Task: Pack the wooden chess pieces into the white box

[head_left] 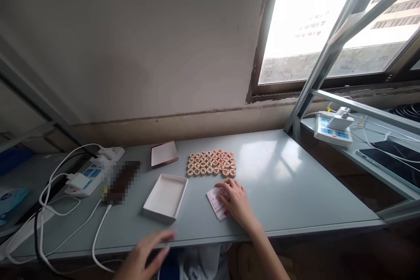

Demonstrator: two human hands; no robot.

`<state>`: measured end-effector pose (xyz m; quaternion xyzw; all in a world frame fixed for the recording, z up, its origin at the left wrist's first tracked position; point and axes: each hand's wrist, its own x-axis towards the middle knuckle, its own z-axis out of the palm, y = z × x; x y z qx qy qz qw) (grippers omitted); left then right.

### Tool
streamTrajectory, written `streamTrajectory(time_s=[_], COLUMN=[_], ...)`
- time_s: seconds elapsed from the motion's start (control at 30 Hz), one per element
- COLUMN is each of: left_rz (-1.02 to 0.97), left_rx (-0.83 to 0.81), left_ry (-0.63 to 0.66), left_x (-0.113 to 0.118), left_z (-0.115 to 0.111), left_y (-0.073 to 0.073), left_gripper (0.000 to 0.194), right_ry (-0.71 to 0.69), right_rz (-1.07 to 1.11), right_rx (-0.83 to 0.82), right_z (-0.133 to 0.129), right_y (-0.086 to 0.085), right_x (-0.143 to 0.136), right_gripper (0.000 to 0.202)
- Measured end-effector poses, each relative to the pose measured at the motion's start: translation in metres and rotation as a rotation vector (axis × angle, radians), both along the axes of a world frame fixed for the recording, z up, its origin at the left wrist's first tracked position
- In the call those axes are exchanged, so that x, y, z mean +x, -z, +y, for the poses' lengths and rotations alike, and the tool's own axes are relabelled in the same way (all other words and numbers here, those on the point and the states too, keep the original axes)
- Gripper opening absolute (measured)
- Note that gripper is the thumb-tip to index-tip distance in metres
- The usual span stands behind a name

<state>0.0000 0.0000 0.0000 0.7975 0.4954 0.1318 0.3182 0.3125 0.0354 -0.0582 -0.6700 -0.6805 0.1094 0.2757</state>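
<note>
My right hand [234, 201] is on a folded paper sheet [215, 203] with pink-red lines and red characters, thumb over the sheet and fingers curled at its right part. The hand hides some of the sheet. Beyond it, round xiangqi pieces [210, 164] lie in close rows, black characters on the left and red on the right, with one gap in the front row. My left hand [147, 251], slightly blurred, hovers at the table's front edge with thumb and fingers apart, holding nothing. Nearest to it is an open, shallow white box [166, 197], with nothing inside.
Behind the box a shallow lid [164, 154] lies with its white inside up. To the left are a power strip [88, 177], white cables and a pixelated dark object [121, 183]. Metal bed-frame posts flank the grey table [295, 197]; another power strip [333, 129] sits on the right.
</note>
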Motion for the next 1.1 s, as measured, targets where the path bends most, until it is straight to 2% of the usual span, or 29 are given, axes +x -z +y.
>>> streamTrajectory(time_s=[0.13, 0.23, 0.33, 0.4, 0.5, 0.57, 0.67, 0.8, 0.87, 0.97, 1.1], left_rz=[-0.054, -0.091, -0.137, -0.195, -0.270, -0.304, -0.316, -0.304, -0.316, -0.372, -0.375], left_rx=[0.309, 0.430, 0.461, 0.396, 0.228, 0.113, 0.100, 0.105, 0.068, 0.043, 0.135], left_ry=[-0.178, -0.242, -0.313, -0.297, -0.202, -0.179, -0.236, -0.273, -0.277, -0.315, -0.350], left_x=[0.013, 0.013, 0.009, 0.008, 0.009, 0.011, 0.009, 0.004, 0.002, 0.001, 0.002], left_z=[0.070, 0.115, 0.145, 0.156, 0.163, 0.163, 0.162, 0.161, 0.160, 0.158, 0.157], left_y=[0.004, 0.016, 0.028, 0.032, 0.033, 0.033, 0.035, 0.041, 0.045, 0.051, 0.059], left_gripper=[0.033, 0.032, 0.030, 0.030, 0.032, 0.034, 0.034, 0.032, 0.033, 0.033, 0.033], right_ry=[0.018, -0.003, -0.055, -0.071, -0.121, -0.206, -0.368, -0.571, -0.620, -0.643, -0.632], right_rz=[0.010, 0.023, 0.098, 0.198, 0.400, 0.519, 0.608, 0.617, 0.585, 0.529, 0.461], right_rx=[0.038, 0.059, 0.034, 0.002, -0.072, -0.132, -0.205, -0.159, -0.149, -0.126, -0.050], right_z=[-0.003, -0.005, -0.006, -0.005, -0.003, 0.002, 0.015, 0.046, 0.063, 0.083, 0.091], right_y=[-0.003, -0.006, -0.006, -0.006, -0.011, -0.022, -0.044, -0.063, -0.061, -0.049, -0.029], right_x=[0.000, -0.001, -0.001, -0.001, -0.002, -0.005, -0.019, -0.053, -0.073, -0.100, -0.118], right_gripper=[0.008, 0.005, 0.006, 0.007, 0.008, 0.014, 0.026, 0.034, 0.033, 0.037, 0.041])
